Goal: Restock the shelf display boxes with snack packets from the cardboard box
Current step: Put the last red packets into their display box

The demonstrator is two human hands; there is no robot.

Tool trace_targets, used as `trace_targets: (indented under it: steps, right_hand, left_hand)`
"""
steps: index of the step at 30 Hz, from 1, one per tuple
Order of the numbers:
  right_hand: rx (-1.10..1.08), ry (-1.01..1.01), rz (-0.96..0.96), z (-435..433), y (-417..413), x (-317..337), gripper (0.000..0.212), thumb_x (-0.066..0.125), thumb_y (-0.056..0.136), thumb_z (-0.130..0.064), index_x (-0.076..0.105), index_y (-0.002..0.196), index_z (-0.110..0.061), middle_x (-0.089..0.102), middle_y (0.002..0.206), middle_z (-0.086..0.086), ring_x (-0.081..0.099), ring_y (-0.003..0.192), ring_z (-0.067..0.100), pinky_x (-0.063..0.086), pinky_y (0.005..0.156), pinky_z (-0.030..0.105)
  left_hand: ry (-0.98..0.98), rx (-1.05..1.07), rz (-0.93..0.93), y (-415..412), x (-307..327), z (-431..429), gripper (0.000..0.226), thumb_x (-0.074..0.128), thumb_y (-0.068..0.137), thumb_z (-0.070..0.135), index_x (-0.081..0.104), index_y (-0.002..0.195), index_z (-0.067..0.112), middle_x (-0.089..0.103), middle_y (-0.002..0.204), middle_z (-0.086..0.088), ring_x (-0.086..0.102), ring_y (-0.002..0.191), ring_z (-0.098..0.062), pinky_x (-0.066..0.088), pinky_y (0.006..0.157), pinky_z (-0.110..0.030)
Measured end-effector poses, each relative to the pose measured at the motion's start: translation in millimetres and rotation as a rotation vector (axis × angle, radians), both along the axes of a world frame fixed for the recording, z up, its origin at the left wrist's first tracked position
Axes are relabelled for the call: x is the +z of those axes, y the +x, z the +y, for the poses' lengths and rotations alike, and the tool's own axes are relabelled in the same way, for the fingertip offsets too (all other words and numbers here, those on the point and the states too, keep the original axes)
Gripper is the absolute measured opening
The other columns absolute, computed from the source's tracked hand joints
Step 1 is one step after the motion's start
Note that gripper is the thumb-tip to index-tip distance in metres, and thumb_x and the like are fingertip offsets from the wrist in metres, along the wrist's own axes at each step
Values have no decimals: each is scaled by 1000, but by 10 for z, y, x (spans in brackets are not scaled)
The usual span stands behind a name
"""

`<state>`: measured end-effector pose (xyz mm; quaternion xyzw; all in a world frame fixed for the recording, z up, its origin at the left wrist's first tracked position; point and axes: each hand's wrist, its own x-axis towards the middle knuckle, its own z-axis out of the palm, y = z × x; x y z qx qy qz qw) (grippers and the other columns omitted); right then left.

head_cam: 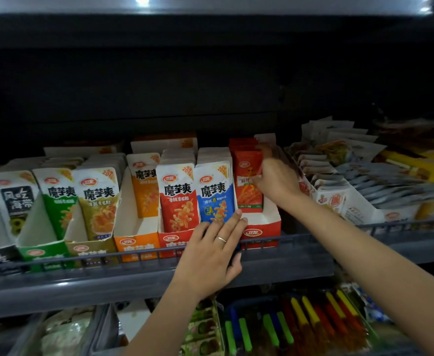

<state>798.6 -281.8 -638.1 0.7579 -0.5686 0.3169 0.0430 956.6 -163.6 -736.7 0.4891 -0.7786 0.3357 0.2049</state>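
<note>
— What was the left hand (210,255) doing at the shelf's (108,277) front edge?
— Lying flat, fingers straight, against the blue packet (214,194) — likely steadying that row.
— And the red display box (261,228) beside it?
— Its red packets (246,181) stood toward the back, the right hand (277,179) clamped round them — thumb in front, fingers behind, probably seating them upright. No cardboard box showed.

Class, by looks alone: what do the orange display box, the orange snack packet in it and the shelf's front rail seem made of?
The orange display box looks like thin printed cardboard, matt white inside, folded walls. The orange snack packet: probably glossy plastic film, given its sheen. The front rail: likely dark-painted metal wire, thin straight bars.
</note>
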Motion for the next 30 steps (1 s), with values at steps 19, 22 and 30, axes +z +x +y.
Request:
trace_targets:
  steps: [19,22,30]
  right_hand:
    - [192,120,298,149,-93,-34,41,45,91,-8,59,115,-38,49,127,-4,34,127,19,-1,111,50]
    - [214,169,297,200,-121,5,40,44,93,-11,59,118,-37,47,131,-5,33,129,16,-4,111,51]
    - [280,24,323,714,-349,-76,40,44,92,-8,56,124,-29,51,128,-8,35,131,10,-6,112,41]
  left_hand:
    - [5,22,-30,-2,0,4,60,40,86,41,39,139,11,45,144,-7,52,105,-24,33,91,-38]
    - [17,21,-30,-4,22,20,60,40,86,41,39,138,11,47,143,-7,49,105,-23,33,92,-37]
    - [113,48,-13,-25,103,103,60,41,85,41,38,137,11,49,141,-7,59,103,-25,34,92,-37]
